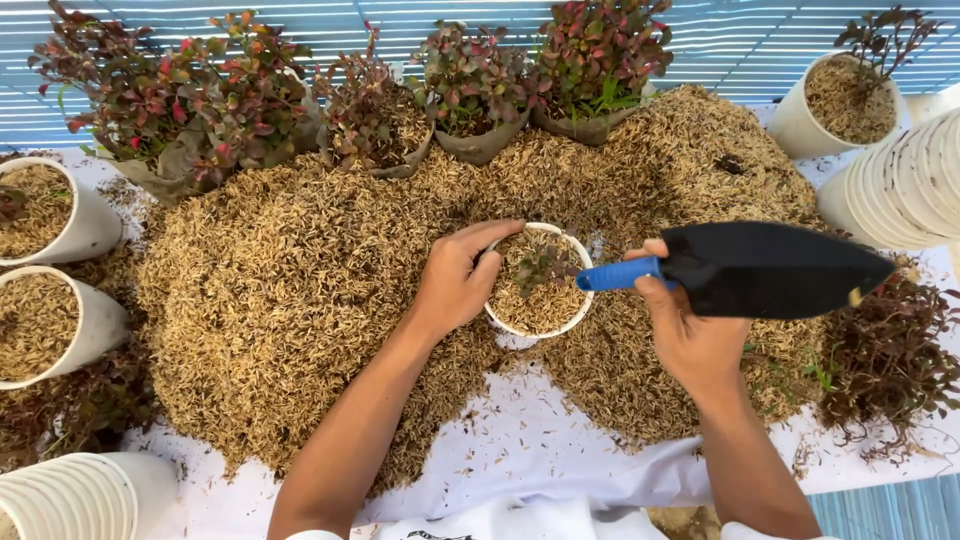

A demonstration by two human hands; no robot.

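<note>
My left hand [456, 278] cups the left rim of a small white pot [516, 326] filled with rice husk, with a small reddish seedling [545, 266] standing in its middle. My right hand [685, 330] grips the blue handle of a black garden trowel [770, 268], held level just right of the pot, blade pointing right. The pot sits in a wide heap of tan rice husk [290, 300] spread over a white sheet.
Red-leaved plants in grey bags [240, 100] line the far edge. Filled white pots [60, 215] stand at left, another at the far right [835, 100]. Stacks of white pots lie at right [905, 180] and bottom left [70, 495]. Loose uprooted seedlings [885, 365] lie at right.
</note>
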